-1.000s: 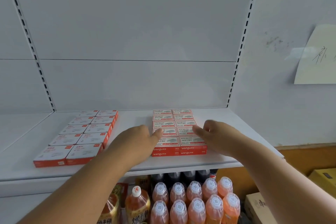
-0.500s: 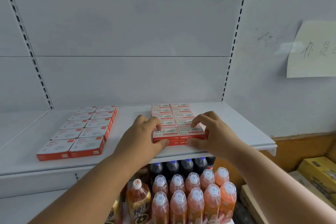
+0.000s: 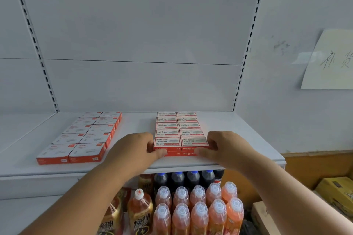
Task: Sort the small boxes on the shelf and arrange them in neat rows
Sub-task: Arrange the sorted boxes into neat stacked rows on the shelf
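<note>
A block of small red staple boxes (image 3: pixel 177 129) lies on the white shelf (image 3: pixel 137 126), two columns wide and two layers high at the front. My left hand (image 3: pixel 133 150) holds the block's front left corner, thumb on the front face. My right hand (image 3: pixel 225 147) holds the front right corner the same way, fingers curled against the side. A second block of flat white-and-red boxes (image 3: pixel 84 137) lies to the left in two neat columns, apart from both hands.
Below the shelf stand orange drink bottles (image 3: pixel 198 210), dark cola bottles (image 3: pixel 183 179) and brown tea bottles (image 3: pixel 139 213). Cardboard cartons (image 3: pixel 336 194) sit at the lower right. A handwritten paper note (image 3: pixel 332 61) hangs on the right wall.
Both hands have moved from the sides of the staple-box block down to its front corners and closed around them. The camera view has shifted slightly.
</note>
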A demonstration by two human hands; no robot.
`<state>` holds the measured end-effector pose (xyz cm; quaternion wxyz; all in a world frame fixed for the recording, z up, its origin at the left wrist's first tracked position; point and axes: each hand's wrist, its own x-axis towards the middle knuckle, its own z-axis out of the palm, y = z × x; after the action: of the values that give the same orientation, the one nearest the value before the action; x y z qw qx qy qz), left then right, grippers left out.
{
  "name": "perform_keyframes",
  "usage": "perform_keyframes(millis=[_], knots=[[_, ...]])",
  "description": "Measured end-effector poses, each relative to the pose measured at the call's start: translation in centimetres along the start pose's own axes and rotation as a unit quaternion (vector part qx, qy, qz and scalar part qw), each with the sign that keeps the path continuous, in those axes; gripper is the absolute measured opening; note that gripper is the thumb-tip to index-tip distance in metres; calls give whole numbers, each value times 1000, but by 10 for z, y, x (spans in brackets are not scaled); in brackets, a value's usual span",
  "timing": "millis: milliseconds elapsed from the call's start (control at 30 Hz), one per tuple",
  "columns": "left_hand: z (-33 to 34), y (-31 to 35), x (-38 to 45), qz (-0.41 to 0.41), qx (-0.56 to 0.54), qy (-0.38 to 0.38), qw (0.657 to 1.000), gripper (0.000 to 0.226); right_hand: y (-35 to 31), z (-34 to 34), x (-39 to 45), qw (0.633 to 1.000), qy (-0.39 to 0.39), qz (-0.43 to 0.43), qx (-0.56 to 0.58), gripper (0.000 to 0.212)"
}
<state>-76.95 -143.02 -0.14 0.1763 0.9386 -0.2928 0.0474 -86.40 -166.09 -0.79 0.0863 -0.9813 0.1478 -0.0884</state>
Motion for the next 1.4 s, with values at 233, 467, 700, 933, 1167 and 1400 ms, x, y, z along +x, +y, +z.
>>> perform_keyframes(millis=[233, 467, 700, 933, 1167, 1400], knots=[[-3, 0, 5, 26, 6, -54, 998, 25, 0, -6, 5, 998, -45, -33, -28, 48], [-4, -8, 34, -49, -54, -38, 997, 50, 3, -14, 22, 991, -20, 31, 132, 58], [8, -12, 56, -16, -4, -105, 994, 47, -4, -5, 39, 996, -66, 33, 40, 55], [7, -23, 88, -29, -4, -58, 998, 45, 2, -5, 57, 994, -43, 63, 78, 58], [12, -18, 115, -48, -3, -84, 995, 48, 2, -5, 89, 993, -54, 53, 86, 54], [12, -18, 123, -41, -34, -120, 991, 45, 11, 0, 105, 993, -71, 39, 90, 63]])
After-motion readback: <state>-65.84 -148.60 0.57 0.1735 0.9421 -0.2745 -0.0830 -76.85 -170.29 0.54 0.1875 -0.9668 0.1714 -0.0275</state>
